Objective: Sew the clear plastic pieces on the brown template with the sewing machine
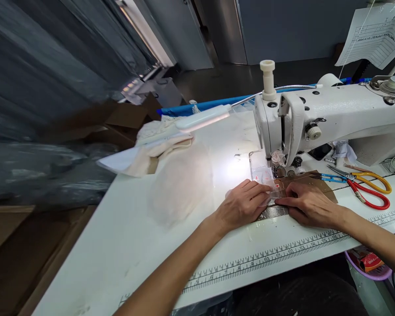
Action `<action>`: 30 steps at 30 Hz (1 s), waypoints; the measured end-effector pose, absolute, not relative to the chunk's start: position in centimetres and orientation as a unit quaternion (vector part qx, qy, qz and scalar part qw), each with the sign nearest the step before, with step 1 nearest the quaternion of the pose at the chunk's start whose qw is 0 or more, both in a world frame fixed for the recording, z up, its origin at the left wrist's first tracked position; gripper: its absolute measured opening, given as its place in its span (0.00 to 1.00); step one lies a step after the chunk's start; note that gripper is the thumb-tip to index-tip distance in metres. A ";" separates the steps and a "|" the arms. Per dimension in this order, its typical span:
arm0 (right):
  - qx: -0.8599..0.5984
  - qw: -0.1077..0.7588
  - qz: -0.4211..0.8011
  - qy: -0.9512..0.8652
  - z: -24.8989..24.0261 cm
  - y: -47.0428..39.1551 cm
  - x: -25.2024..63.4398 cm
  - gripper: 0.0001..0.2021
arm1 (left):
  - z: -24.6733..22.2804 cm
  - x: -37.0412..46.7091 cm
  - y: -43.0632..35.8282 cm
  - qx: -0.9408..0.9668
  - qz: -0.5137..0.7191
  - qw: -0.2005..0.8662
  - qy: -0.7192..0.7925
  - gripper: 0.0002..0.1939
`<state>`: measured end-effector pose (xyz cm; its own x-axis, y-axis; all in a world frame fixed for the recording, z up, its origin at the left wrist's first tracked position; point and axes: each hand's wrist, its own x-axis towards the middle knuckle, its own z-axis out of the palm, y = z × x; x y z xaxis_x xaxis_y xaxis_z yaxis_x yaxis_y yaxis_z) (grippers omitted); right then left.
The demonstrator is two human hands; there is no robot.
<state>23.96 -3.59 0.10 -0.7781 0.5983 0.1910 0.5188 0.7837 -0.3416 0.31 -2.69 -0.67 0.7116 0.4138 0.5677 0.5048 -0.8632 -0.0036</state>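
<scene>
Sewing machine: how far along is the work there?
Looks done: clear, red-marked material lies near the needle of the sewing machine. In hand: left hand and right hand are at its near side. Remaining: probably work at the needle, given where it sits; finished stitches can't be made out.

A white table (pixel 125 245) carries a sewing machine (pixel 342 109), scissors (pixel 370 186) and, seemingly, folded cloth (pixel 164 149).

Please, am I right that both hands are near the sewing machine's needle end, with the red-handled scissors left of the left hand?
Not quite: in the head view, the red-handled scissors lie right of the right hand. It and the left hand are near the needle end of the sewing machine.
</scene>
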 end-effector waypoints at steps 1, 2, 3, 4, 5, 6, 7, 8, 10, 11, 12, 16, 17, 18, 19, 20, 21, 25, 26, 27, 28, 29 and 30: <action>-0.301 0.144 0.137 -0.933 0.1 -3.7 23.9 0.19 | -0.7 0.3 -2.7 -0.924 -0.279 0.075 -0.250 0.10; -0.303 0.141 0.139 -0.932 0.2 -3.7 23.9 0.19 | -0.8 0.3 -2.7 -0.926 -0.274 0.071 -0.250 0.10; -0.305 0.136 0.142 -0.932 0.2 -3.8 23.9 0.19 | -0.8 0.2 -2.7 -0.927 -0.271 0.066 -0.251 0.10; -0.308 0.131 0.147 -0.931 0.4 -3.8 23.9 0.19 | -0.9 0.2 -2.7 -0.928 -0.268 0.061 -0.251 0.10; -0.310 0.126 0.157 -0.929 0.6 -3.6 24.0 0.19 | -0.9 0.2 -2.7 -0.929 -0.266 0.056 -0.251 0.10; -0.311 0.122 0.173 -0.926 0.8 -3.4 24.1 0.19 | -0.9 0.3 -2.7 -0.929 -0.265 0.054 -0.252 0.10; -0.312 0.119 0.196 -0.922 1.1 -3.0 24.2 0.19 | -0.9 0.3 -2.7 -0.929 -0.265 0.053 -0.253 0.10; -0.314 0.120 0.220 -0.916 1.4 -2.5 24.3 0.19 | -0.8 0.4 -2.7 -0.929 -0.267 0.056 -0.252 0.09; -0.329 0.122 0.255 -0.901 1.9 -1.3 24.4 0.19 | -0.8 0.5 -2.7 -0.928 -0.272 0.069 -0.244 0.07; -0.346 0.121 0.255 -0.895 2.1 -0.7 24.4 0.19 | -0.8 0.5 -2.7 -0.928 -0.275 0.078 -0.240 0.06; -0.365 0.111 0.247 -0.891 2.2 -0.2 24.4 0.19 | -0.8 0.6 -2.7 -0.926 -0.279 0.087 -0.237 0.06; -0.381 0.073 0.183 -0.903 1.6 0.5 23.9 0.19 | -0.9 0.7 -2.9 -0.919 -0.290 0.106 -0.244 0.04; -0.375 0.072 0.166 -0.909 1.3 0.5 23.7 0.19 | -0.8 0.7 -2.9 -0.919 -0.289 0.109 -0.244 0.04; -0.370 0.072 0.149 -0.914 1.1 0.4 23.6 0.19 | -0.8 0.7 -3.0 -0.920 -0.285 0.113 -0.245 0.04; -0.368 0.071 0.136 -0.917 0.9 0.2 23.6 0.19 | -0.7 0.7 -3.0 -0.921 -0.279 0.117 -0.245 0.04; -0.369 0.066 0.126 -0.919 0.9 0.1 23.5 0.19 | -0.6 0.8 -3.0 -0.922 -0.272 0.122 -0.246 0.05; -0.371 0.057 0.119 -0.919 0.9 -0.1 23.4 0.19 | -0.5 0.8 -3.1 -0.924 -0.266 0.127 -0.245 0.05; -0.386 0.022 0.104 -0.916 1.8 -0.6 23.0 0.19 | -0.2 0.9 -3.1 -0.927 -0.258 0.140 -0.234 0.05; -0.388 0.019 0.100 -0.916 1.9 -0.7 22.9 0.19 | -0.2 0.9 -3.1 -0.927 -0.259 0.143 -0.232 0.05; -0.389 0.019 0.096 -0.916 2.0 -0.8 22.9 0.19 | -0.2 0.9 -3.1 -0.926 -0.259 0.145 -0.232 0.05; -0.389 0.020 0.092 -0.916 2.1 -0.9 22.8 0.20 | -0.1 1.0 -3.1 -0.926 -0.261 0.147 -0.231 0.06; -0.388 0.024 0.088 -0.917 2.0 -1.0 22.8 0.20 | -0.1 1.0 -3.1 -0.924 -0.265 0.149 -0.231 0.05; -0.386 0.029 0.085 -0.918 1.9 -1.1 22.8 0.19 | -0.1 1.0 -3.1 -0.923 -0.269 0.152 -0.230 0.05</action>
<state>22.76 -1.10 1.87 -0.6998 0.7142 -0.0126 0.7045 0.6872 -0.1773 1.02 -3.09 -0.11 0.7498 0.3421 0.5663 0.5053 -0.8487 -0.1563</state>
